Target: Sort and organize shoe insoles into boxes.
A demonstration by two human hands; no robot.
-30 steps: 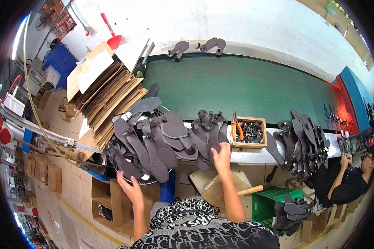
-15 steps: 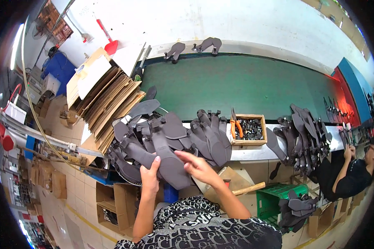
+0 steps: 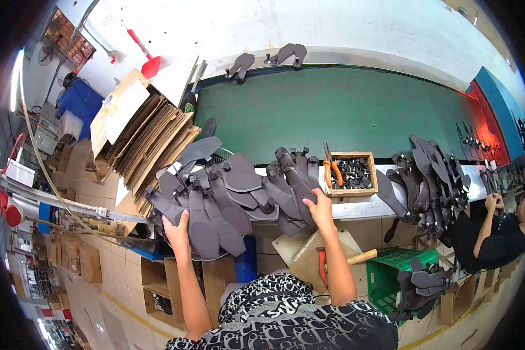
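Observation:
My left hand (image 3: 177, 231) grips the toe end of a dark grey heeled shoe sole (image 3: 164, 205) at the left side of a heap, thumb up along its edge. My right hand (image 3: 319, 211) is closed on the broad end of another heeled sole (image 3: 297, 184) in a smaller pile to the right. Between the hands, several more soles (image 3: 203, 230) overlap in a wire basket (image 3: 223, 154), their small block heels pointing away from me. The fingers under both soles are mostly hidden.
Beyond the piles runs a green conveyor belt (image 3: 332, 111). A wooden box (image 3: 356, 189) of small dark parts holds orange-handled pliers (image 3: 333, 172). Flattened cardboard (image 3: 151, 140) is stacked at left. A hammer (image 3: 356, 258) lies below; a co-worker (image 3: 496, 233) sits at right.
My hands have moved apart from the one sole they held in the middle. The left went to a sole at the left, the right to a sole in the right pile.

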